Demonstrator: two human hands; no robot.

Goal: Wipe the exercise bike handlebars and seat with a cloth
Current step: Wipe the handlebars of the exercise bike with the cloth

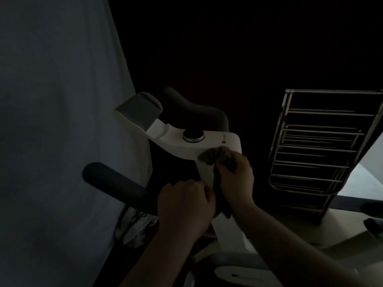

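My right hand (236, 175) pinches the cloth (215, 155) against the bike's white frame (207, 141) to scrub; left hand (184, 206) curls around the handlebar (116, 181), steadying.

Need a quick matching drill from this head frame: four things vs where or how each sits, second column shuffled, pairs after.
Things:
1. cloth
2. resistance knob
3. drying rack
4. left hand

Places or states:
A. right of the bike, metal bars
B. on top of the white bike frame, ahead of the hands
C. bunched in the right hand against the frame's edge
D. closed at the inner end of the near dark handlebar

Pairs: 1-C, 2-B, 3-A, 4-D
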